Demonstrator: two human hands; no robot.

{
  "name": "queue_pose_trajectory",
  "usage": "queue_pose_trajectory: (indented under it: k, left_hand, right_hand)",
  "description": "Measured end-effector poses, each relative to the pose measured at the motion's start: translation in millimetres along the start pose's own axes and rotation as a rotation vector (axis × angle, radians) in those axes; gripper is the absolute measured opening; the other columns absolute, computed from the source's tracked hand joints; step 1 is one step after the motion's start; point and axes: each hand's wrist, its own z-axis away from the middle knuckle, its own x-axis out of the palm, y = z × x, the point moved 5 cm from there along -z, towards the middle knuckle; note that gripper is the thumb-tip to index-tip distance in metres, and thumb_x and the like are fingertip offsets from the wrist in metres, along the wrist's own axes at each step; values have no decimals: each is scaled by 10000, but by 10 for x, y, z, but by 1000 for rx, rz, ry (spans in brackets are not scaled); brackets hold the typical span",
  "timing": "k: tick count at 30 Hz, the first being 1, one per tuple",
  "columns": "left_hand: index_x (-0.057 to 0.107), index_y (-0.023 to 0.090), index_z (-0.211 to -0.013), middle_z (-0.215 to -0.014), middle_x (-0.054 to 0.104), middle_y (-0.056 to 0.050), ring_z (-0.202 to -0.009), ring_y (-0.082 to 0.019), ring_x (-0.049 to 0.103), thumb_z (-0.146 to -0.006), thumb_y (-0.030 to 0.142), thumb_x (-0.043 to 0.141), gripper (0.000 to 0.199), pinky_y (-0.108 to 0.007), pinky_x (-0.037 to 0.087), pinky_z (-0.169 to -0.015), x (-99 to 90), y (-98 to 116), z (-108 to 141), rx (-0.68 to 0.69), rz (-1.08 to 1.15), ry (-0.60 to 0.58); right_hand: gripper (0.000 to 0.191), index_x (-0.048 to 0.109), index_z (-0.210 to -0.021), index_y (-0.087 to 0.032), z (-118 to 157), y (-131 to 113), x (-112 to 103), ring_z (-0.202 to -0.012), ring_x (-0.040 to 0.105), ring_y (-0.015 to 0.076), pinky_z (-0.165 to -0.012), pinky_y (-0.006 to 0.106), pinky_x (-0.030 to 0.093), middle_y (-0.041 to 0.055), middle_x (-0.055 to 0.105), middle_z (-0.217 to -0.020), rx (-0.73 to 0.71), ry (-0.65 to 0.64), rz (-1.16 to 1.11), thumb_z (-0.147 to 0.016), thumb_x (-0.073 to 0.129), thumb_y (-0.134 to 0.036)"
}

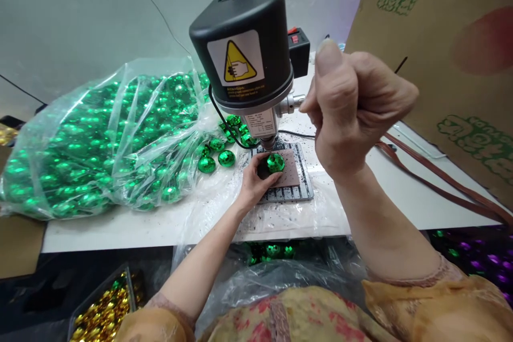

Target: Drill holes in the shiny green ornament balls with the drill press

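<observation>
My left hand (259, 179) pinches a shiny green faceted ball (276, 163) between thumb and finger. The ball rests on a small square pad (292, 168) over the slotted metal base plate (306, 189), just under the chuck (267, 142) of a black bench drill press (240, 37). My right hand (352, 101) is closed in a fist beside the press's silver side hub (294, 102), wrapped round its feed lever, which the fingers mostly hide. Dark specks are scattered over the plate.
A clear plastic bag (100, 133) full of green balls lies left, with several loose green balls (226, 158) by its mouth. A cardboard box (433, 80) stands right, near brown straps (441, 176). Below the white table (140, 230), a bin holds gold balls (104, 312).
</observation>
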Motion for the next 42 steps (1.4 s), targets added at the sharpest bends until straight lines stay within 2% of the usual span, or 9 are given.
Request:
queue_pose_trajectory:
  k: [3, 6, 10, 17, 23, 29, 36, 42]
  left_hand:
    - [582, 205, -1239, -1183, 693, -90, -1112, -253, 662, -753, 386, 840, 579, -424, 523, -1000, 3, 46, 4, -2, 17, 2]
    - [587, 205, -1230, -1189, 693, -91, -1120, -256, 663, -758, 393, 838, 567, -427, 523, -1005, 6, 85, 12, 2, 26, 9]
    - [591, 204, -1222, -1187, 693, -93, -1120, -259, 666, -770, 409, 830, 551, -427, 526, -1008, 9, 105, 18, 18, 33, 12]
    - [597, 207, -1217, -1178, 702, -84, -1108, -240, 675, -782, 409, 826, 532, -402, 542, -996, 15, 111, 19, 52, 57, 11]
    - [602, 205, -1208, -1158, 706, -82, -1083, -236, 682, -780, 408, 829, 525, -391, 551, -971, 14, 104, 23, 80, 43, 21]
    - [602, 204, -1210, -1164, 703, -84, -1086, -239, 683, -786, 384, 825, 512, -393, 551, -967, 18, 101, 23, 86, 24, 22]
    - [599, 205, -1216, -1184, 696, -84, -1098, -240, 676, -791, 338, 820, 497, -390, 545, -973, 20, 110, 29, 69, 36, 11]
    - [597, 201, -1214, -1180, 697, -87, -1102, -251, 671, -776, 339, 828, 513, -403, 539, -980, 15, 99, 29, 56, 39, 17]
  right_hand:
    - [457, 400, -527, -193, 72, 29, -36, -426, 328, 45, -459, 283, 267, -52, 357, -453, -47, 27, 23, -927, 570, -334]
    - [502, 341, -516, -198, 135, 73, -53, -432, 331, 60, -455, 301, 264, -40, 344, -457, -36, 58, 67, -926, 560, -388]
    - [542, 264, -503, -181, 194, 112, -69, -428, 324, 54, -474, 305, 225, -36, 293, -455, -67, 90, -2, -920, 572, -338]
    - [469, 363, -495, -201, 283, 140, -136, -457, 349, 59, -494, 298, 299, -35, 291, -494, -166, 65, 16, -928, 539, -231]
    - [517, 309, -486, -172, 321, 96, -156, -441, 322, 28, -459, 261, 289, -42, 291, -474, -188, 57, 113, -922, 561, -287]
    - [516, 263, -495, -144, 390, 144, -169, -424, 316, -4, -434, 241, 231, -57, 308, -455, -274, 117, -3, -901, 579, -178]
    - [510, 283, -478, -152, 454, 202, -203, -421, 327, 7, -416, 252, 244, -55, 322, -452, -300, 119, -9, -891, 582, -173]
    - [483, 275, -502, -165, 527, 241, -255, -392, 328, 18, -394, 251, 281, -70, 333, -446, -323, 29, -9, -888, 564, -173]
